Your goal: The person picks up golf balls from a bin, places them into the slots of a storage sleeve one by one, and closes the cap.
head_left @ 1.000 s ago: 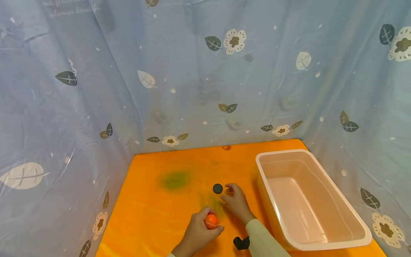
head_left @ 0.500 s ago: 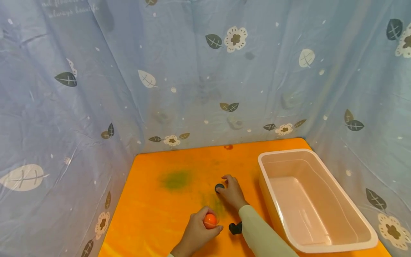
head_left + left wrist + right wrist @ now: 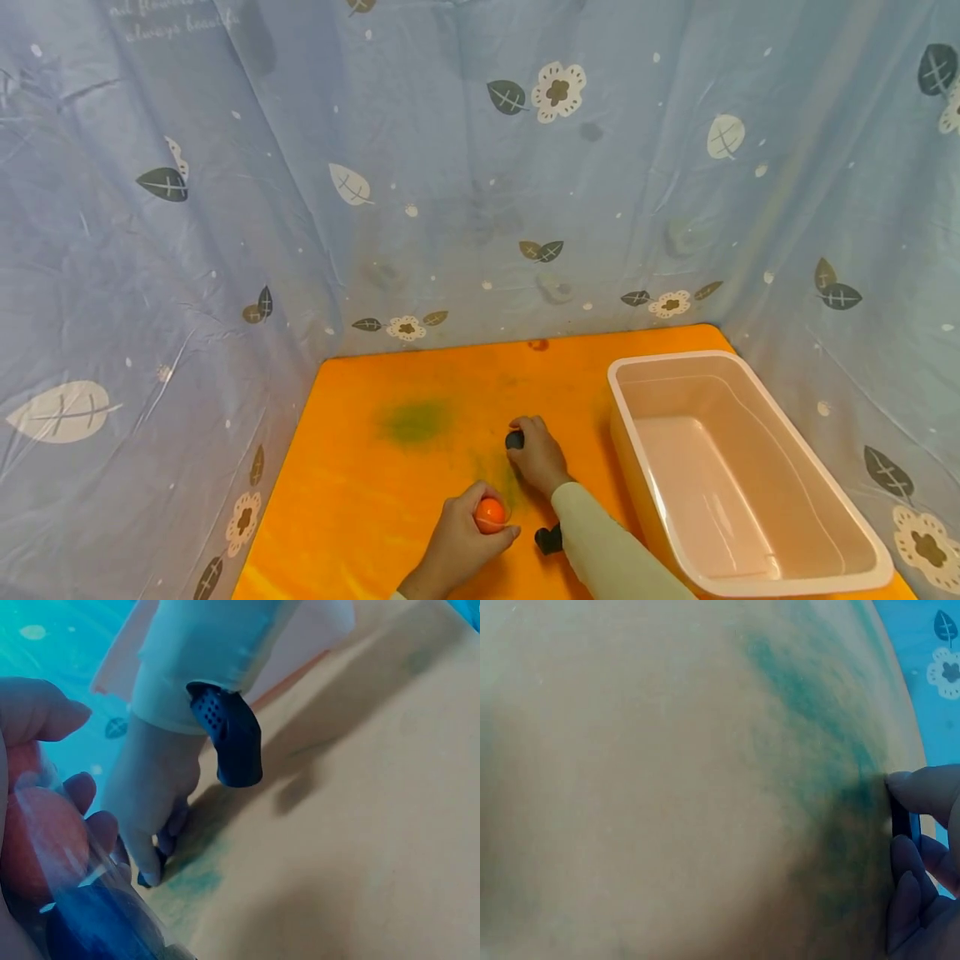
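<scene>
My left hand (image 3: 457, 537) grips a clear plastic tube (image 3: 139, 904), fingers and thumb curled round its sides. Inside are orange balls and a dark one; from above, one orange ball (image 3: 490, 515) shows at the tube's end. My right hand (image 3: 542, 457) pinches a small round black disc (image 3: 514, 440), like a lid, low over the orange table. In the right wrist view the thumb and fingers are on the edges of the black disc (image 3: 900, 817), seen side-on. Much of the tube is hidden by the left hand.
A deep pale-pink plastic tub (image 3: 636, 467) stands on the right of the orange table (image 3: 360, 500). Green stains mark the tabletop. Blue patterned curtains (image 3: 450, 167) enclose the back and sides. A black wrist device (image 3: 549, 539) sticks out from the right sleeve.
My right hand has come to the black disc from its right and closed thumb and fingers on it. The left hand keeps its grip on the tube, nearly still.
</scene>
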`<action>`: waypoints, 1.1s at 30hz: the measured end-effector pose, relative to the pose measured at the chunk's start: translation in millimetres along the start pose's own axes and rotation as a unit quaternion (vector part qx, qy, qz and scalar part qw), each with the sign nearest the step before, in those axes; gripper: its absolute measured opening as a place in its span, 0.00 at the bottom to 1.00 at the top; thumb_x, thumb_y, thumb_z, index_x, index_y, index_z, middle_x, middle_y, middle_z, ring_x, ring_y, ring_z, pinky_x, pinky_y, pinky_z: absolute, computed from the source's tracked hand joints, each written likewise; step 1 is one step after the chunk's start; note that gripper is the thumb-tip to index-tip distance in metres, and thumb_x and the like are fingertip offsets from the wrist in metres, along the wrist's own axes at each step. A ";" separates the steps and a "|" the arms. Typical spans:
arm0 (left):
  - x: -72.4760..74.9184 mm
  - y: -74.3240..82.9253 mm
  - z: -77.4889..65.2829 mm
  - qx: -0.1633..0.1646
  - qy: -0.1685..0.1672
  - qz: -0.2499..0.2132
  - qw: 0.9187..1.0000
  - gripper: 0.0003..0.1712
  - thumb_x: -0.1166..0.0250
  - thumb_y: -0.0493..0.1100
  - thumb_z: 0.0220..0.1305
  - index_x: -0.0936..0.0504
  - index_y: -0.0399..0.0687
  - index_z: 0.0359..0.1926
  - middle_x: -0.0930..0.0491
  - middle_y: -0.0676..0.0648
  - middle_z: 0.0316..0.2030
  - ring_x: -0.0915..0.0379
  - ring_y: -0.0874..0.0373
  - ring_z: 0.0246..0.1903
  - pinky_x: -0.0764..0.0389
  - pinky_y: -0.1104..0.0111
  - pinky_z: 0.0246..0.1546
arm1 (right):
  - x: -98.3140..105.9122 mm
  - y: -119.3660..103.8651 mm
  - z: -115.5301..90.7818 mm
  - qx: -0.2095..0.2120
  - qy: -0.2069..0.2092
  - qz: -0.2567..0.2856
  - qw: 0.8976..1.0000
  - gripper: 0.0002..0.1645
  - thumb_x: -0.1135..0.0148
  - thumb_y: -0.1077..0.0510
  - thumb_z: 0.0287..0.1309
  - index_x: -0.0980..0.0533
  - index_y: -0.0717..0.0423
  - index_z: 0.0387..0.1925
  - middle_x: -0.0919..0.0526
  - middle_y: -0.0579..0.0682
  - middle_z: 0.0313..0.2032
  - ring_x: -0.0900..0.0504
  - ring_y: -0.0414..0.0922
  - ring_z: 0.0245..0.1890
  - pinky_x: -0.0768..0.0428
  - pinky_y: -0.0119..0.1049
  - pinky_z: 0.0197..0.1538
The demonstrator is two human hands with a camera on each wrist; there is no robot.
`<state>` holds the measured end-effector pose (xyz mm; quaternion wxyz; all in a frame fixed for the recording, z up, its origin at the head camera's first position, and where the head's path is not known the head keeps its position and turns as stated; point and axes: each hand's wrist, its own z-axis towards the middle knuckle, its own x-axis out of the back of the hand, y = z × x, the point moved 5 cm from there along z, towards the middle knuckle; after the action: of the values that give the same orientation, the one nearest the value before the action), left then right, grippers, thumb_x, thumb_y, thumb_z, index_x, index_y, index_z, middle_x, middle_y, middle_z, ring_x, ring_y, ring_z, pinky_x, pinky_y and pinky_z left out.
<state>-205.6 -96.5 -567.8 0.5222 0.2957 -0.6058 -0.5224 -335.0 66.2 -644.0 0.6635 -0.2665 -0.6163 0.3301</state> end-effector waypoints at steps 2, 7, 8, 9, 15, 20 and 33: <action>-0.6 -0.2 0.4 -0.004 0.001 0.000 1.000 0.17 0.17 0.40 0.61 0.18 0.44 0.45 0.15 0.57 0.32 0.17 0.62 0.27 0.15 0.68 0.29 | 3.1 1.1 -1.0 0.000 0.004 0.013 1.000 0.24 0.20 0.63 0.62 0.18 0.55 0.58 0.23 0.55 0.50 0.16 0.58 0.50 0.17 0.58 0.57; -2.1 -1.4 1.3 -0.018 0.004 0.006 1.000 0.17 0.17 0.40 0.61 0.18 0.50 0.43 0.16 0.58 0.30 0.18 0.63 0.26 0.15 0.68 0.27 | 15.2 0.9 -5.9 0.006 0.015 0.062 0.998 0.21 0.21 0.64 0.62 0.14 0.57 0.57 0.23 0.56 0.48 0.17 0.57 0.47 0.17 0.57 0.57; -2.3 -1.5 1.4 -0.019 0.005 0.008 1.000 0.17 0.17 0.40 0.61 0.18 0.51 0.43 0.16 0.58 0.30 0.18 0.64 0.26 0.15 0.68 0.27 | 17.8 0.4 -7.6 0.006 0.017 0.069 0.997 0.21 0.22 0.64 0.62 0.14 0.58 0.56 0.23 0.56 0.48 0.18 0.57 0.47 0.17 0.57 0.56; -2.4 -1.6 1.5 -0.021 0.006 0.010 1.000 0.17 0.17 0.40 0.60 0.18 0.52 0.43 0.16 0.58 0.30 0.18 0.64 0.26 0.15 0.68 0.28 | 20.4 -0.2 -9.6 0.005 0.017 0.075 0.997 0.20 0.22 0.64 0.62 0.13 0.58 0.56 0.23 0.57 0.48 0.18 0.57 0.47 0.17 0.57 0.56; -2.3 -1.3 1.6 -0.020 0.007 0.013 1.000 0.18 0.16 0.41 0.60 0.18 0.53 0.43 0.16 0.58 0.32 0.18 0.63 0.27 0.15 0.68 0.28 | 36.1 -8.1 -23.1 -0.021 0.012 0.117 0.993 0.20 0.23 0.63 0.66 0.15 0.58 0.58 0.25 0.58 0.51 0.20 0.54 0.44 0.15 0.51 0.52; -3.0 -1.4 0.8 -0.014 0.004 0.015 1.000 0.17 0.17 0.42 0.61 0.19 0.53 0.43 0.16 0.58 0.31 0.18 0.63 0.26 0.15 0.68 0.28 | 48.3 -20.3 -35.3 -0.025 0.003 0.165 0.986 0.21 0.24 0.63 0.68 0.16 0.59 0.60 0.26 0.56 0.52 0.26 0.49 0.35 0.19 0.36 0.40; -4.3 -3.3 3.4 -0.031 0.004 0.021 0.999 0.19 0.16 0.40 0.59 0.19 0.54 0.42 0.16 0.58 0.28 0.19 0.64 0.23 0.16 0.68 0.25 | 73.8 -68.4 -68.2 -0.006 -0.052 0.323 0.945 0.21 0.25 0.64 0.69 0.19 0.59 0.61 0.23 0.59 0.56 0.17 0.54 0.34 0.16 0.33 0.41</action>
<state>-208.2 -92.5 -572.0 0.5445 0.2689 -0.5935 -0.5282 -258.1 82.6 -551.4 0.4869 -0.4373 -0.5327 0.5366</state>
